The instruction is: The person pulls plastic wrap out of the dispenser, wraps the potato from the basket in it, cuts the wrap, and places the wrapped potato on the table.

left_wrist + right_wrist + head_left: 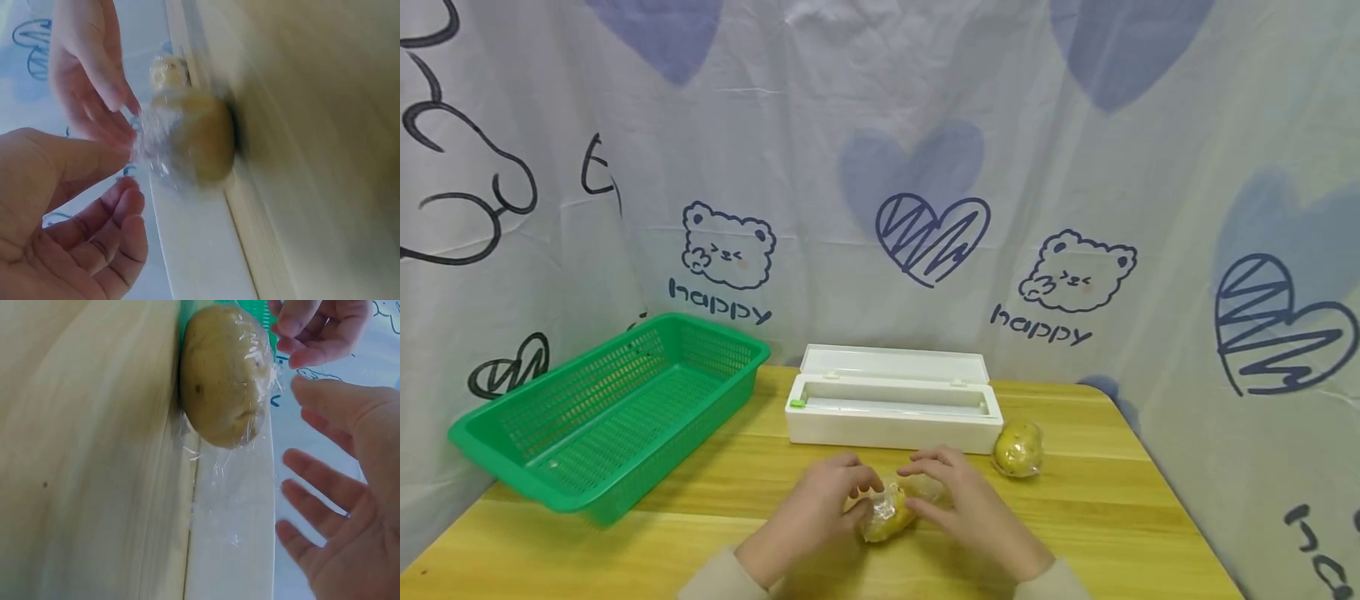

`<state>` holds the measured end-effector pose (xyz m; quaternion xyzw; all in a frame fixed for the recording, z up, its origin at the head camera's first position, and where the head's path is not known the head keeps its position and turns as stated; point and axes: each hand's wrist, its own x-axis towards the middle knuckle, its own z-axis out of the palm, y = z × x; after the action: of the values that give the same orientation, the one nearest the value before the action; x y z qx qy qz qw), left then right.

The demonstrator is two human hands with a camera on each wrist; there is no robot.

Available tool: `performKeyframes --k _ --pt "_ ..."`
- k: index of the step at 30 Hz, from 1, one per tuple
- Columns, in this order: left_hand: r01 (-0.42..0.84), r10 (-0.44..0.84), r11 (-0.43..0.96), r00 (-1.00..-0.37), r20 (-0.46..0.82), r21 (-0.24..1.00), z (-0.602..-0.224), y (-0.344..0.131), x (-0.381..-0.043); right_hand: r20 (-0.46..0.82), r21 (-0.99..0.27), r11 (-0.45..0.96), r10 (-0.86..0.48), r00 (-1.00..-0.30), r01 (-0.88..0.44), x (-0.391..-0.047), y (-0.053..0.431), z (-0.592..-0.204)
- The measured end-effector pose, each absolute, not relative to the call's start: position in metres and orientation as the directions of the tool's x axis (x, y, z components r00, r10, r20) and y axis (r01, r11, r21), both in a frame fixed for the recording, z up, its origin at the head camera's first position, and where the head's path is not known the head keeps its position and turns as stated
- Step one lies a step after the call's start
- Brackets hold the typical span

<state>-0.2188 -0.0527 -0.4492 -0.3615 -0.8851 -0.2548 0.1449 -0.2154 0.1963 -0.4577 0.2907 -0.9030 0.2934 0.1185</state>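
Observation:
A yellow potato partly covered in clear cling film lies on the wooden table between both hands. Its film bunches at the top, and a loose flap spreads to the right side. My left hand is on the potato's left, thumb and fingers apart, with the thumb tip right at the bunched film in the left wrist view. On the other side, my right hand has its fingers spread and bent above the flap. A gap shows between its thumb and fingers in the right wrist view, with nothing held.
Behind the potato stands a white cling film dispenser with its lid raised. A second wrapped potato sits against its right end. To the left is a green plastic basket. A printed curtain hangs around the table.

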Motion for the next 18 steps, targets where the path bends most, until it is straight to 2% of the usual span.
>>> performKeyframes --k 5,11,18 --pt "0.741 0.615 0.606 -0.667 0.420 0.289 -0.4484 -0.0489 -0.2108 0.307 -0.478 0.683 -0.460 -0.833 -0.553 -0.2140 0.2018 -0.4576" --pt "0.712 0.599 0.666 -0.689 0.408 0.224 -0.4497 -0.0471 -0.2097 0.240 -0.513 0.677 -0.477 -0.845 -0.528 -0.2133 0.2040 -0.4550" --pt "0.660 0.564 0.681 -0.749 0.347 0.316 -0.4476 -0.0546 -0.2127 0.106 -0.621 0.622 -0.537 -0.837 -0.478 -0.2099 0.1995 -0.4489"
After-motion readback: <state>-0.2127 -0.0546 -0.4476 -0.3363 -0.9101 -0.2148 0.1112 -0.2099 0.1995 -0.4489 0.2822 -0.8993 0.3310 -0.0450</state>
